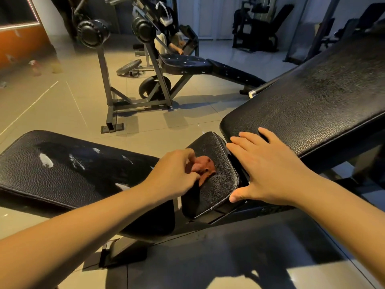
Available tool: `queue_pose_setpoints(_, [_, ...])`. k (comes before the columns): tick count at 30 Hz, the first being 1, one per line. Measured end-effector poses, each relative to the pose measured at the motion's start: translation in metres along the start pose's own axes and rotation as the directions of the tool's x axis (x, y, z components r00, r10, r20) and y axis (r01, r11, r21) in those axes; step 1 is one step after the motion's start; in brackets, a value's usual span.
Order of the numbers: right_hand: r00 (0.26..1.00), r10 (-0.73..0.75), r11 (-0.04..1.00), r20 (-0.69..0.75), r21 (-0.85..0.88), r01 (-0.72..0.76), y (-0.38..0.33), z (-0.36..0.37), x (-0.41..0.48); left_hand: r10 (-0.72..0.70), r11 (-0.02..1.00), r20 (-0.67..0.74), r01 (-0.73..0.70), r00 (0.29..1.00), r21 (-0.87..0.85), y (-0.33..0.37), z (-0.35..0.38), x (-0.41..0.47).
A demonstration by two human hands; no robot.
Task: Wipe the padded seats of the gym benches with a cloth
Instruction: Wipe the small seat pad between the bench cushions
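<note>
No brand, label or readable writing is showing on any pad or frame in this view.

The left hand [177,174] is curling its fingers around a small reddish-brown cloth [205,167], bunching it and pressing it against the black padded seat [218,184] of the near bench [229,213]. The cloth is peeking out just past the fingertips, lying on the upper left part of the seat. The right hand [268,170] is lying open and flat, fingers spread, its fingertips touching the lower end of the inclined back pad [312,97] and its thumb resting on the right edge of the seat. The 2 hands are sitting close together with the cloth between them.

To the left, a second long black pad [62,170] is lying nearly level, showing several pale worn patches in its pebbled covering.

The floor [62,105] is showing large beige tiles under dim light. Farther back, another bench [187,63] on a grey steel frame is standing with 2 round black foam rollers [93,32] above it, and a weight plate [129,66] is lying on the floor beside it. Dark machines are standing along the far wall, and an orange panel [23,42] is showing at the far left.
</note>
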State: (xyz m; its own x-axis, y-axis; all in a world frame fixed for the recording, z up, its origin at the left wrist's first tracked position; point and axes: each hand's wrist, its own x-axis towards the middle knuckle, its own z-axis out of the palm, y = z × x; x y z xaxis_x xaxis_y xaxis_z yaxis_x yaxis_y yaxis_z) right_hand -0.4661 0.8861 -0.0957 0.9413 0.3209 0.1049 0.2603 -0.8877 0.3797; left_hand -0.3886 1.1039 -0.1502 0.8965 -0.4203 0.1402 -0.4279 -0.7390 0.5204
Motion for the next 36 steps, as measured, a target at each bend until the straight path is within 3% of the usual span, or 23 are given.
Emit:
queue_pose_setpoints(4, [0.999,0.010,1.000,0.040,0.003,-0.010,-0.002,-0.005,-0.001,-0.156,0.988,-0.036,0.155,0.987,-0.022,-0.014,-0.009,0.025])
queue_pose_setpoints(10, [1.000,0.008,1.000,0.029,-0.019,-0.007,-0.001,-0.004,-0.003,0.119,0.993,0.036,-0.118,0.992,-0.032,0.009,-0.001,-0.005])
queue_pose_setpoints(13, [1.000,-0.001,1.000,0.018,-0.005,0.002,-0.001,-0.001,-0.002,-0.007,0.997,-0.048,0.010,0.999,0.070,-0.011,0.000,0.014])
queue_pose_setpoints(16, [1.000,-0.002,1.000,0.008,-0.016,0.002,-0.001,-0.001,-0.001,-0.128,0.991,-0.087,0.132,0.988,0.034,-0.019,-0.004,0.022])
queue_pose_setpoints(21, [0.999,-0.015,1.000,-0.037,-0.015,0.015,0.000,0.005,-0.001,0.115,0.993,0.091,-0.118,0.989,0.024,0.010,0.001,-0.018])
queue_pose_setpoints(27, [0.999,-0.022,1.000,-0.037,-0.019,0.021,0.000,0.004,0.001,-0.098,0.995,-0.029,0.098,0.995,0.028,-0.001,-0.001,0.009])
queue_pose_setpoints(32, [0.999,-0.025,0.999,-0.036,-0.025,0.025,0.000,0.005,0.001,0.209,0.977,0.004,-0.208,0.978,-0.055,0.032,0.006,-0.037])
queue_pose_setpoints(34, [1.000,-0.020,1.000,-0.024,-0.017,0.020,0.000,0.004,0.001,0.145,0.989,-0.068,-0.146,0.987,-0.010,0.019,0.009,-0.018])
queue_pose_setpoints(36, [1.000,-0.015,1.000,0.001,-0.003,0.015,-0.001,0.000,0.000,-0.028,0.999,-0.097,0.026,0.995,-0.029,-0.002,0.008,0.010])
